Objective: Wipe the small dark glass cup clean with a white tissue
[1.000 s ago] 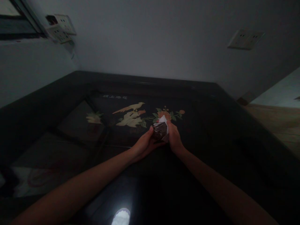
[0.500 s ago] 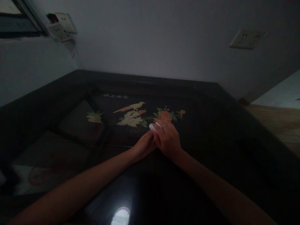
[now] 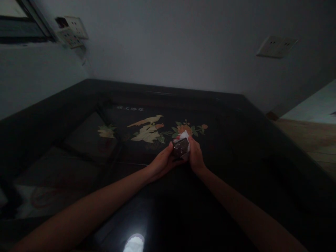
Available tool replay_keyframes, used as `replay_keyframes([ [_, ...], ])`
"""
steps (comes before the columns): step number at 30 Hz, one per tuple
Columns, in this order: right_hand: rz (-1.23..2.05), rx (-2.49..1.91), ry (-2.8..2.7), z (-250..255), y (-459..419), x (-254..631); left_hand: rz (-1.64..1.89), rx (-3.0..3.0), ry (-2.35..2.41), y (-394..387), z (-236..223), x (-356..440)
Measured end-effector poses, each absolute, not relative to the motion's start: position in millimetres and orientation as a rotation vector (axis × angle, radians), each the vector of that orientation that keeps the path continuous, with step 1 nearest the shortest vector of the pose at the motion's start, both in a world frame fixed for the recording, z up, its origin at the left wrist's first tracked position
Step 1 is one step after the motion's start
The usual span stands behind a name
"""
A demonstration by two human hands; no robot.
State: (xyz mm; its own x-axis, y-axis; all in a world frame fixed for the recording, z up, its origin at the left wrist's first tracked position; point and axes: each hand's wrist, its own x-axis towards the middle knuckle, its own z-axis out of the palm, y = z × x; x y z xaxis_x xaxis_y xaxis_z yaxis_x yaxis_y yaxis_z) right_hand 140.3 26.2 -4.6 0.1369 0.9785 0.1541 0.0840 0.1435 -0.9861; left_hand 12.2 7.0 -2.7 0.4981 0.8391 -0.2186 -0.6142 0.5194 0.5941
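Note:
A small, dark brown, glossy object is in my left hand, with the thumb along its left side and the fingers beneath. Its kind is hard to make out in the dim light. My right hand is closed on a white tissue, which lies against the top and right side of the dark object. Both hands are above a black glossy tabletop; most of the right fingers are hidden behind the tissue and the object.
The tabletop bears an inlaid picture of a bird and flowers, with white characters beyond. A pale wall stands behind it, with sockets at right and more sockets at left. Wooden floor shows at right.
My right hand has turned and shifted to the right side, uncovering the dark object that it hid before. More of the white tissue shows now. The left hand has barely moved.

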Motion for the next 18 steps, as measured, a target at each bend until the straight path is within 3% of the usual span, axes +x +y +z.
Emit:
replay_keyframes([
  [4,0.794,-1.209,-1.41,-1.4,23.7,142.4,0.924,0.458,0.53,7.3,-2.9,12.0],
  [12,-0.077,-1.072,-2.166,20.0,8.5,136.5,0.966,0.533,0.528,6.7,-15.6,12.8],
  [15,-0.081,-1.087,-2.151,21.2,8.1,134.7,0.964,0.541,0.528,7.3,-15.5,13.2],
  [18,0.117,-1.104,-2.007,19.8,11.5,136.0,0.938,0.538,0.517,8.0,-11.5,12.8],
])
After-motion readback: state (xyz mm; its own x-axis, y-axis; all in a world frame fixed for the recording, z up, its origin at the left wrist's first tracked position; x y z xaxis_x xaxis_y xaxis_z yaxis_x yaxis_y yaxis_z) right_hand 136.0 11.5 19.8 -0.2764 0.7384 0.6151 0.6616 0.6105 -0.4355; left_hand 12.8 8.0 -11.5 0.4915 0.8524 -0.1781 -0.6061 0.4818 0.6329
